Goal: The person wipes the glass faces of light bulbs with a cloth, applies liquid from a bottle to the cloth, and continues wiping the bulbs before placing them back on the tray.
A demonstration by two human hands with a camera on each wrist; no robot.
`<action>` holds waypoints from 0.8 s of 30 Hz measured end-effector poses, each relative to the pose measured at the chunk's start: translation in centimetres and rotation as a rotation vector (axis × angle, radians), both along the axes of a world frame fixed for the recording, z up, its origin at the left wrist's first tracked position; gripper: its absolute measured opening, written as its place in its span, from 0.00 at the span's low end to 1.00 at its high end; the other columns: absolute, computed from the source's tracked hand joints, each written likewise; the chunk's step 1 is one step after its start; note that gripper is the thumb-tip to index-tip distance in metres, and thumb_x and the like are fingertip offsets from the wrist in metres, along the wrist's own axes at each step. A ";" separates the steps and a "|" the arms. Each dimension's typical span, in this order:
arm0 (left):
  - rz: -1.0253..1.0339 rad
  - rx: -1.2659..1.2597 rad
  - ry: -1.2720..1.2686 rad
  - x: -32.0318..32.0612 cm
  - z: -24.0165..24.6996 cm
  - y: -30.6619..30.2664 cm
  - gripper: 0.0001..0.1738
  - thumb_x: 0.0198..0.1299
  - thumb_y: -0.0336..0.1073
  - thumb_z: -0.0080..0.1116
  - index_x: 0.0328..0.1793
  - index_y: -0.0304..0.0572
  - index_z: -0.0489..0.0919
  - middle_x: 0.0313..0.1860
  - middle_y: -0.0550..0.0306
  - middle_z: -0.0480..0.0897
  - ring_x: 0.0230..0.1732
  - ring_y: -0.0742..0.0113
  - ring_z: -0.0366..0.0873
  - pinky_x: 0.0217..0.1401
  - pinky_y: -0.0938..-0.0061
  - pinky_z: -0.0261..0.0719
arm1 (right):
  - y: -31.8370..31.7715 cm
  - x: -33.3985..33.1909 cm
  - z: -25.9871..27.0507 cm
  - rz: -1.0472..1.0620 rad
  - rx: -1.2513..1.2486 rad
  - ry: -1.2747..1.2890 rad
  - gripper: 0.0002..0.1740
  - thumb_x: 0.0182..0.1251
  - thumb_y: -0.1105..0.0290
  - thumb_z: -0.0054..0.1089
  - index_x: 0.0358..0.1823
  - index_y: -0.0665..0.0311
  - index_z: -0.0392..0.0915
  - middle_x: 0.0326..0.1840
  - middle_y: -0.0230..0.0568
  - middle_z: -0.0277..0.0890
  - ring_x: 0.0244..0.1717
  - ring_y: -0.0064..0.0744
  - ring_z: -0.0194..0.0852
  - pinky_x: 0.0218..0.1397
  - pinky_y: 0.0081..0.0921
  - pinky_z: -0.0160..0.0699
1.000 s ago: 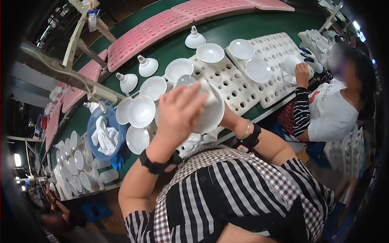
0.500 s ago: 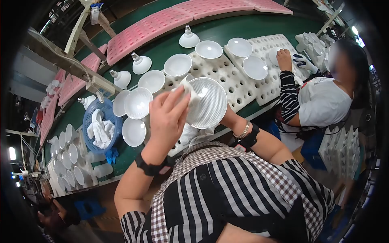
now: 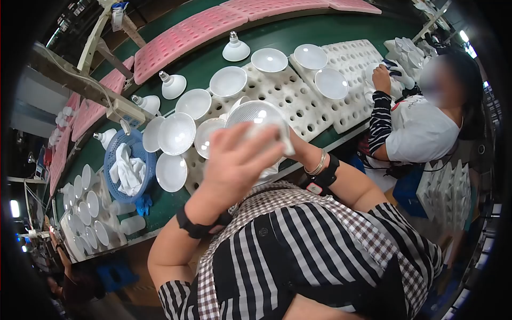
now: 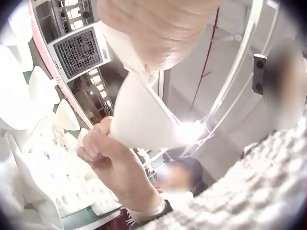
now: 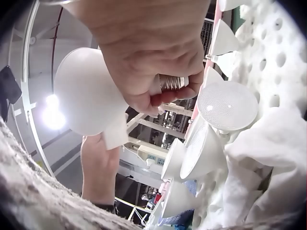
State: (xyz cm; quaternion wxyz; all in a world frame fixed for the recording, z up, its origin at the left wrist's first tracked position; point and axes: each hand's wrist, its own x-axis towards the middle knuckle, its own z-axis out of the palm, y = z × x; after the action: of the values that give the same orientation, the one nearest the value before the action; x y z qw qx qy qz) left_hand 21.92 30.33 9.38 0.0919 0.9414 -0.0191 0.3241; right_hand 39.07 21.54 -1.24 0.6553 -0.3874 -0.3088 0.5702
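Note:
My left hand [image 3: 234, 160] holds a white cloth [image 3: 288, 143] against the textured face of a white reflector lamp [image 3: 255, 110], its fingers extended and blurred across the front. Behind the lamp is my right hand [image 3: 304, 153], mostly hidden in the head view. The right wrist view shows my right hand [image 5: 156, 52] gripping the lamp's metal screw base [image 5: 171, 82], with the white shade [image 5: 86, 91] beyond and the cloth [image 5: 115, 134] at its edge. In the left wrist view, my left hand [image 4: 158, 33] is above the shade [image 4: 139, 115].
White foam trays [image 3: 309, 114] with holes carry several lamps, faces up. Lamps also stand on the green bench [image 3: 202, 58], base up. A blue basket [image 3: 110, 165] of white cloths is at left; pink foam boards [image 3: 186, 37] lie behind. Another person [image 3: 426, 128] works at right.
My left hand and the cloth have moved right, from the lamp's left edge across its face. The lamp has tilted in my right hand. The person at right has brought both hands together.

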 end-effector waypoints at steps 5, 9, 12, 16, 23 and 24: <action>0.097 -0.055 -0.020 2.8 -0.9 2.6 0.22 0.47 0.32 0.64 0.52 0.54 0.82 0.63 0.66 0.78 0.56 0.55 0.73 0.56 0.58 0.66 | 0.7 -0.3 -0.8 -0.083 0.075 -0.509 0.27 0.62 0.69 0.67 0.62 0.64 0.71 0.57 0.41 0.78 0.56 0.31 0.77 0.59 0.28 0.76; 0.222 -0.238 -0.011 0.9 -2.8 3.3 0.20 0.49 0.31 0.63 0.52 0.53 0.83 0.63 0.65 0.78 0.55 0.54 0.73 0.56 0.59 0.66 | 0.3 0.3 -2.0 -0.184 0.100 -0.556 0.30 0.59 0.69 0.69 0.63 0.64 0.72 0.57 0.43 0.78 0.58 0.33 0.77 0.61 0.30 0.75; 0.167 -0.088 0.019 -1.0 -3.0 -0.2 0.19 0.50 0.31 0.64 0.52 0.54 0.83 0.61 0.65 0.79 0.57 0.53 0.73 0.56 0.61 0.66 | 0.3 1.7 -3.2 -0.209 0.096 -0.593 0.37 0.58 0.67 0.71 0.68 0.63 0.66 0.65 0.45 0.72 0.65 0.34 0.71 0.68 0.31 0.69; 0.070 -0.029 0.009 0.3 -1.8 -0.7 0.19 0.49 0.31 0.64 0.50 0.55 0.84 0.61 0.66 0.80 0.58 0.54 0.72 0.56 0.61 0.65 | 0.1 1.1 -2.5 -0.164 0.073 -0.177 0.38 0.58 0.67 0.71 0.69 0.63 0.65 0.67 0.45 0.69 0.67 0.34 0.67 0.70 0.33 0.66; 0.243 -0.091 -0.088 0.2 -2.7 1.2 0.21 0.46 0.29 0.64 0.50 0.52 0.84 0.58 0.64 0.81 0.54 0.54 0.74 0.55 0.61 0.67 | 0.2 0.3 -1.8 -0.165 0.086 -0.266 0.33 0.60 0.71 0.68 0.67 0.63 0.67 0.65 0.42 0.72 0.64 0.32 0.71 0.66 0.30 0.72; 0.218 -0.028 -0.064 -0.1 -2.4 0.2 0.22 0.44 0.29 0.64 0.50 0.52 0.84 0.59 0.65 0.81 0.55 0.55 0.74 0.55 0.62 0.67 | 0.3 0.5 -1.8 -0.168 0.087 -0.263 0.33 0.60 0.71 0.68 0.67 0.63 0.67 0.65 0.42 0.72 0.64 0.32 0.71 0.66 0.30 0.72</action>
State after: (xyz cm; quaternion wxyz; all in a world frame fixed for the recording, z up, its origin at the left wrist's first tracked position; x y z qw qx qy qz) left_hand 21.86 30.52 6.95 0.0685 0.9257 0.0847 0.3622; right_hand 39.61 21.83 -3.06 0.6708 -0.4545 -0.3828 0.4437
